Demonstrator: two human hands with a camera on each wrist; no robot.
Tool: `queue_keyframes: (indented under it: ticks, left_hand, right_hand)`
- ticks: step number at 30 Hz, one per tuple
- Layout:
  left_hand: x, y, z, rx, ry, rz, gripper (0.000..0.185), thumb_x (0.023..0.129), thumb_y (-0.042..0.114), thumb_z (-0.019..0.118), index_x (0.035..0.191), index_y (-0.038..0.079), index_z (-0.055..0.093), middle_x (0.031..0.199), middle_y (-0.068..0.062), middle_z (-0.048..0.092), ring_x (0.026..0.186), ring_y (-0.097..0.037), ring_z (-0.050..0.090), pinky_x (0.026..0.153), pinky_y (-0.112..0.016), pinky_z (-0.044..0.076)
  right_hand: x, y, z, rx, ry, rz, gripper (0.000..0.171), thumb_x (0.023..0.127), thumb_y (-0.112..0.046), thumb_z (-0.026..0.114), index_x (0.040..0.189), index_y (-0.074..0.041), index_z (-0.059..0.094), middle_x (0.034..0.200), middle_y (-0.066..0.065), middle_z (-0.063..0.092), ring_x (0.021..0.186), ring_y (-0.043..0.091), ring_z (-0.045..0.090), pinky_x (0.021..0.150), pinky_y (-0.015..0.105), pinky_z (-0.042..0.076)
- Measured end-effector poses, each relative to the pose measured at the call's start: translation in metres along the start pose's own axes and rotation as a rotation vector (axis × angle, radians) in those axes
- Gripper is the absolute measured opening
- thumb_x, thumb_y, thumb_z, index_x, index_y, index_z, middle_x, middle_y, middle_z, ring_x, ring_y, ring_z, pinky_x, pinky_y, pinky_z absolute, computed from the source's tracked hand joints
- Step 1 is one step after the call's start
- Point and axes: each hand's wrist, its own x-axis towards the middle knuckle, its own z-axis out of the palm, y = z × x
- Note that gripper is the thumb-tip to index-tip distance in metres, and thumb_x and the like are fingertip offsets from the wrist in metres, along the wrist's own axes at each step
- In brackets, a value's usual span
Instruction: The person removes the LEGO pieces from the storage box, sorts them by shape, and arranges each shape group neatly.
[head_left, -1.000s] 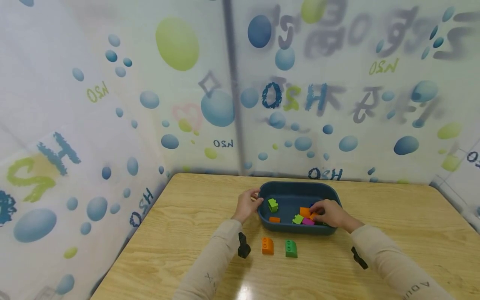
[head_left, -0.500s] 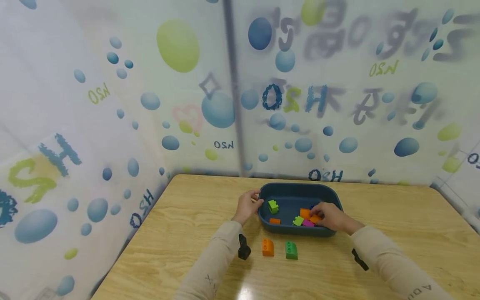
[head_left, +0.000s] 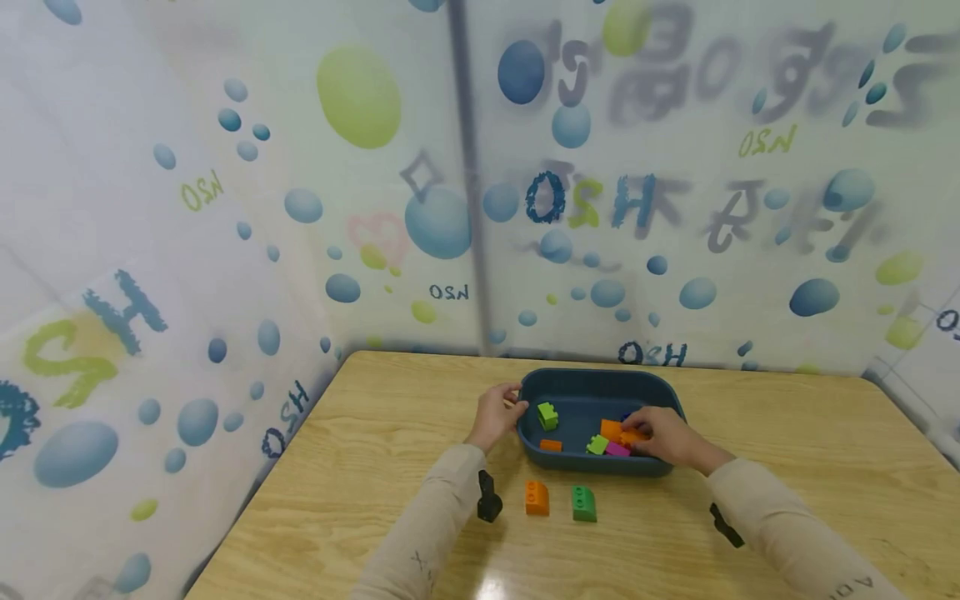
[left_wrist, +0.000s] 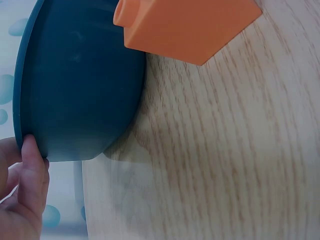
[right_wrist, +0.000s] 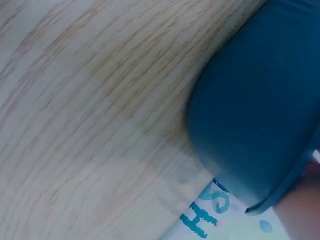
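Observation:
A dark blue plastic bin [head_left: 573,385] with rounded corners stands on the table. My left hand [head_left: 495,417] grips its left rim, thumb outside, as the left wrist view shows close up. My right hand [head_left: 667,435] reaches over the right side into the bin, its curled fingers on an orange toy building block [head_left: 632,437]. Beside that lie another orange block [head_left: 611,430], a lime green block [head_left: 597,445] and a magenta block [head_left: 617,450]. A dark blue piece is partly hidden behind the fingers. In the right wrist view the bin's wall covers most of that hand.
A second lime green block [head_left: 548,415] and a flat orange block [head_left: 551,446] lie in the bin's left part. In front of the bin, an orange curved block [head_left: 536,497] and a green curved block [head_left: 583,503] rest on the wooden table [head_left: 390,417]. Patterned curtains hang behind.
The head view has tilted slightly, so everything sits a little lower. My right fingers have shifted slightly, and more of the orange block under them shows. My left hand stays on the rim.

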Motion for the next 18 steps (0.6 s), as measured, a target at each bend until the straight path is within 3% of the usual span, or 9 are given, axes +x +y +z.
queue_keyframes:
  ticks: [2, 3, 9, 18]
  left_hand:
    - [-0.001, 0.001, 0.0, 0.002, 0.003, -0.002, 0.032, 0.085, 0.007, 0.059, 0.114, -0.003, 0.056, 0.081, -0.011, 0.053, 0.06, -0.019, 0.058, 0.043, -0.03, 0.051]
    - [-0.003, 0.007, 0.0, 0.003, 0.003, -0.036, 0.032, 0.084, 0.004, 0.059, 0.115, -0.004, 0.055, 0.082, -0.013, 0.053, 0.061, -0.022, 0.059, 0.046, -0.033, 0.052]
    - [-0.003, 0.011, -0.001, 0.025, 0.011, -0.045, 0.032, 0.084, 0.0, 0.058, 0.115, -0.007, 0.054, 0.083, -0.015, 0.053, 0.064, -0.029, 0.059, 0.049, -0.041, 0.053]
    - [-0.004, 0.011, 0.0, 0.006, 0.004, -0.046, 0.033, 0.084, 0.0, 0.058, 0.116, -0.007, 0.053, 0.083, -0.015, 0.052, 0.064, -0.032, 0.059, 0.049, -0.043, 0.052]
  right_hand:
    - [-0.002, 0.0, -0.001, 0.013, 0.015, -0.007, 0.021, 0.074, 0.001, 0.067, 0.095, 0.004, 0.064, 0.093, 0.015, 0.059, 0.081, 0.027, 0.058, 0.071, 0.039, 0.052]
    - [-0.002, 0.001, -0.001, 0.023, 0.024, -0.012, 0.021, 0.075, 0.001, 0.067, 0.095, 0.005, 0.064, 0.094, 0.016, 0.058, 0.081, 0.028, 0.058, 0.071, 0.039, 0.052]
    - [-0.006, 0.004, -0.008, 0.106, 0.077, -0.056, 0.023, 0.078, 0.0, 0.064, 0.1, 0.007, 0.061, 0.097, 0.019, 0.058, 0.082, 0.029, 0.059, 0.07, 0.036, 0.053]
    - [-0.017, -0.002, -0.017, 0.187, 0.119, -0.068, 0.027, 0.083, -0.006, 0.061, 0.107, 0.007, 0.058, 0.102, 0.021, 0.056, 0.087, 0.032, 0.058, 0.071, 0.033, 0.053]
